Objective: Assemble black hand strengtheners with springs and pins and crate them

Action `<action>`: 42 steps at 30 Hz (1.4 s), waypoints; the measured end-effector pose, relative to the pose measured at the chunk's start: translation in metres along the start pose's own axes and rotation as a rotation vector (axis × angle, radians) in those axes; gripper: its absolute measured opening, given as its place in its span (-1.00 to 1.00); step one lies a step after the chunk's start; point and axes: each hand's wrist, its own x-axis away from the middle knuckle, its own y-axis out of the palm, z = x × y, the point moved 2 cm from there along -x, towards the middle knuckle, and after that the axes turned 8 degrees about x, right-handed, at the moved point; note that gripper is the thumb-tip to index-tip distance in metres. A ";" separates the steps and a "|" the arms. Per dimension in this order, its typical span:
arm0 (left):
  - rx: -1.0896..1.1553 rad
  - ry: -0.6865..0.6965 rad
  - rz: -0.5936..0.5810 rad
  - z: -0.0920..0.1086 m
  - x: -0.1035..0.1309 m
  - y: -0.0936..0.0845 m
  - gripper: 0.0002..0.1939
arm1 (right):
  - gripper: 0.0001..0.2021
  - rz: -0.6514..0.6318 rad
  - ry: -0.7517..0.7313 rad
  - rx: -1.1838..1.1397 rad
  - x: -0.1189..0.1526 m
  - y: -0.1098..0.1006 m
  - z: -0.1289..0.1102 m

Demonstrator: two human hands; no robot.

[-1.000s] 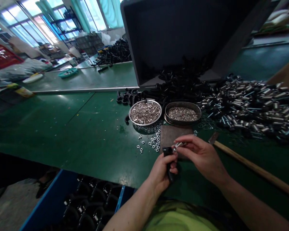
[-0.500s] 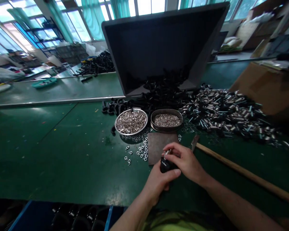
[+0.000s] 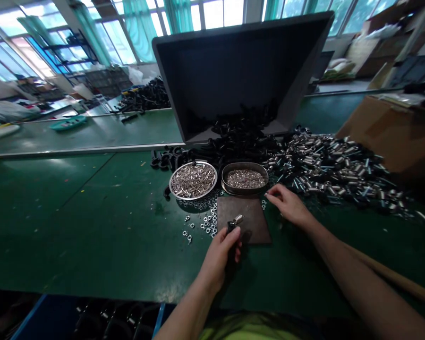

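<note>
My left hand is closed around a black plastic part with a metal spring sticking out of its top. It holds them over the near half of a flat brown metal plate. My right hand hovers just right of the plate, thumb and fingertips pinched together beside a few small ring-shaped metal pieces. Whatever is in the pinch is too small to name. Beneath my right forearm lies a hammer, its wooden handle partly covered and its head mostly hidden.
Behind the plate stand a round dish of metal pins and an oval tin of small metal pieces. Loose rings lie left of the plate. A large dark bin, a heap of spring-fitted parts and a cardboard box border the back and right.
My right hand has left the spring and moved right and away from me, to the plate's far right corner. My left hand has shifted slightly left and forward, still holding the black part.
</note>
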 end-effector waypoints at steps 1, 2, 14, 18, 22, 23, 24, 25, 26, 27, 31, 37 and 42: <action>0.040 -0.040 0.001 0.000 -0.002 0.002 -0.53 | -0.87 -0.050 -0.031 -0.108 0.010 0.004 -0.013; 0.081 -0.082 -0.006 -0.001 -0.004 0.005 -0.49 | -0.84 -0.098 -0.059 -0.224 0.022 0.008 -0.027; -0.145 -0.018 -0.033 -0.010 -0.004 0.014 -0.48 | -0.91 -0.214 -0.141 -0.258 0.063 0.026 -0.082; -0.226 -0.054 -0.054 -0.006 0.002 0.010 -0.53 | -0.78 -0.268 -0.215 -0.135 0.043 0.017 -0.061; -0.120 -0.172 -0.040 -0.003 0.006 0.004 -0.53 | -0.76 0.041 -0.110 0.423 -0.014 -0.015 -0.003; -0.087 -0.175 -0.038 -0.003 0.005 0.003 -0.53 | -0.75 0.055 -0.094 0.489 -0.028 -0.022 0.012; -0.048 -0.169 -0.034 -0.002 0.005 0.002 -0.52 | -0.71 0.051 -0.092 0.541 -0.040 -0.027 0.025; -0.002 -0.166 -0.034 -0.002 0.004 0.002 -0.50 | -0.68 0.039 -0.101 0.585 -0.050 -0.030 0.035; 0.051 -0.171 -0.035 -0.001 0.003 0.002 -0.47 | -0.66 0.021 -0.118 0.625 -0.058 -0.032 0.042; 0.110 -0.184 -0.036 -0.001 0.002 0.002 -0.43 | -0.65 0.005 -0.139 0.657 -0.063 -0.032 0.047; 0.347 -0.286 0.030 0.004 -0.006 0.003 -0.41 | -0.70 -0.001 -0.187 0.734 -0.067 -0.031 0.049; 0.692 -0.238 0.053 0.010 -0.019 -0.003 -0.70 | -0.74 0.188 -0.243 0.409 -0.022 -0.037 0.006; 0.703 -0.155 0.039 0.007 -0.020 0.004 -0.75 | -0.83 0.032 -0.419 -0.102 0.045 -0.015 -0.060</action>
